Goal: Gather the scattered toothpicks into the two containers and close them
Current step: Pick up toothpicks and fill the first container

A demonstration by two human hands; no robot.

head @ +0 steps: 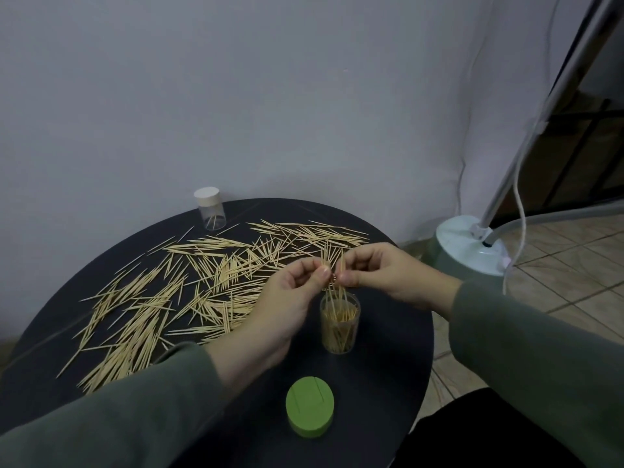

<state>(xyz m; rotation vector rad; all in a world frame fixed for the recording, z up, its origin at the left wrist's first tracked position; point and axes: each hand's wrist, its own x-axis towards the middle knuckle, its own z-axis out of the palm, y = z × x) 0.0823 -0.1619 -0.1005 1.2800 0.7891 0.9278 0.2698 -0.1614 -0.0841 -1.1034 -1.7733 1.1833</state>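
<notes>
Both hands meet above the open clear container (340, 324), which stands upright on the round black table (398, 332) near its right edge. The left hand (290, 298) pinches a small bundle of toothpicks (334, 268) between thumb and fingertips, other fingers curled in. The right hand (378, 268) pinches the same bundle from the other side, fingers curled too. The bundle stands roughly upright, lower ends reaching down into the container mouth (exact contact with the rim is hard to tell). The container is already mostly full of toothpicks, standing on end, a few poking above the rim.

The green lid (310, 411) lies on the table near the front edge, well apart from the open container, top face tilted toward the camera.

The scattered toothpicks (189, 285) cover the left and middle of the table in a loose spread, many overlapping, running from the far rim down to the front left.

The second container (211, 208) stands upright at the far edge of the table, pale lid on, only a few toothpicks visible inside.

Grey-green sleeves (526, 352) cover both forearms. Right of the table on the tiled floor (557, 285) sits a pale round base (469, 244) with a slanted pole and cables rising from it. Plain wall (236, 96) behind.
</notes>
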